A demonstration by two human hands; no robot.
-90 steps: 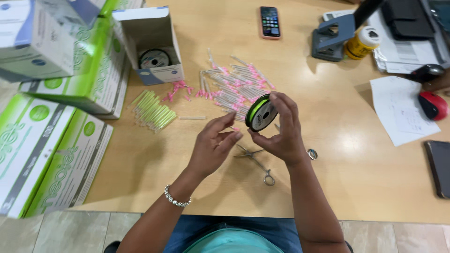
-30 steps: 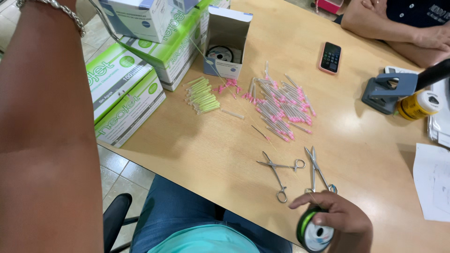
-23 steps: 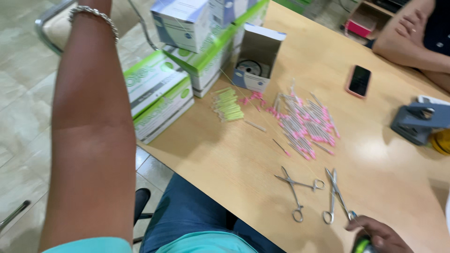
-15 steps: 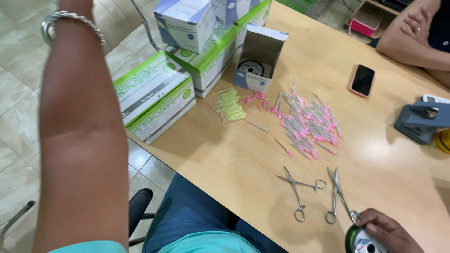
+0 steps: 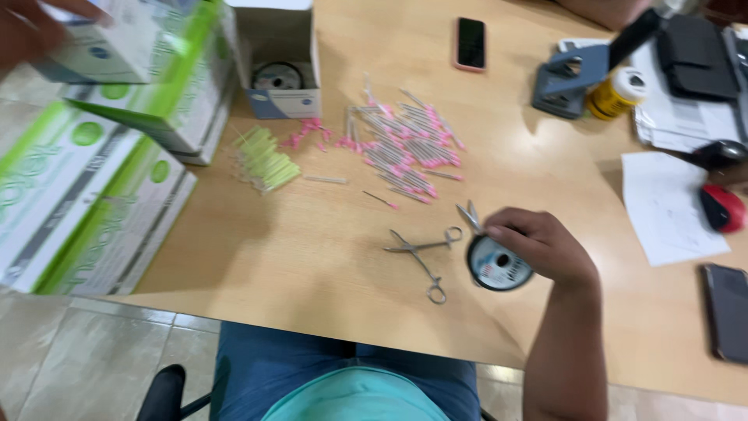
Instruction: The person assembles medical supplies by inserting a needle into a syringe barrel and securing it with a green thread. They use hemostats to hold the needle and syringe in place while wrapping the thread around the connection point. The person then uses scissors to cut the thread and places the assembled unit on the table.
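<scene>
We grip round black thread spool [image 5: 499, 263] in right hand [image 5: 543, 244]; left hand [image 5: 35, 27] blurred on white box [image 5: 101, 48], grip unclear; pink-tipped needles [image 5: 405, 148] unsorted on wooden table [image 5: 312, 257].

Single head cam, high and steep, looking down over the person's lap onto the wooden table [image 5: 312, 257], facing its far edge. Near range: right hand [image 5: 541, 245] sits right of centre, left hand [image 5: 31, 27] clipped at top-left corner. Frame motion-blurred, so probably mid-pan. No second view.
</scene>
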